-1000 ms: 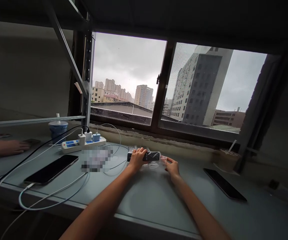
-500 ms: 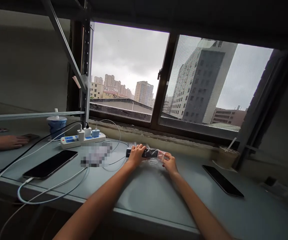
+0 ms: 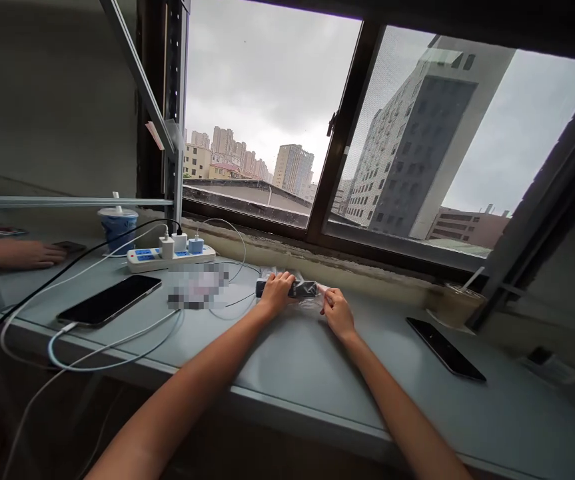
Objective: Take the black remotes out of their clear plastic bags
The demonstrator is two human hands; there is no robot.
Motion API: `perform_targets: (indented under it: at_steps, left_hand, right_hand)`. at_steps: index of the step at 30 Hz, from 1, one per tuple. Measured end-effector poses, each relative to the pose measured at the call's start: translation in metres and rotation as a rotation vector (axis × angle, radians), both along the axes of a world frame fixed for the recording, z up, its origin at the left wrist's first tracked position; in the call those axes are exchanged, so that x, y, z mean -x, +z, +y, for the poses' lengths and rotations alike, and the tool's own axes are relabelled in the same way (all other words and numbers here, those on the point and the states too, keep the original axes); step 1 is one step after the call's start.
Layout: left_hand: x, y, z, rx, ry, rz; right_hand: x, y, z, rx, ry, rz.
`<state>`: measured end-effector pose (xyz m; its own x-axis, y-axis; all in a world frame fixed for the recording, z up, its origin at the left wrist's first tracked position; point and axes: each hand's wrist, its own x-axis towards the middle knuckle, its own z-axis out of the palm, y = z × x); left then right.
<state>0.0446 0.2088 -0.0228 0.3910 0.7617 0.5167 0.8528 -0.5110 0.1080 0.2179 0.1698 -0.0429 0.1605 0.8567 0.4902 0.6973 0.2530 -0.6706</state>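
Grey tabletop (image 3: 297, 373): right of the power strip (image 3: 140, 261), one black oblong item (image 3: 303, 289) in clear plastic film (image 3: 311, 303). Our left hand (image 3: 278, 289) clasps it; our right hand (image 3: 340, 313) pinches the film. We best anchor firmly, pinch lightly.

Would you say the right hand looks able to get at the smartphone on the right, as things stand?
Probably yes: I see nothing standing between the right hand and that smartphone, though the hand appears to pinch clear plastic wrapping, which it would likely release first.
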Motion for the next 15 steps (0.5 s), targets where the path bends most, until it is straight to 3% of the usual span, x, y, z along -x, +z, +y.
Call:
perform_targets:
  at_steps: [15]
  left_hand:
    - [-0.001, 0.006, -0.002, -0.150, -0.093, 0.004]
  right_hand:
    - [-0.004, 0.012, 0.000, 0.180, 0.038, 0.482]
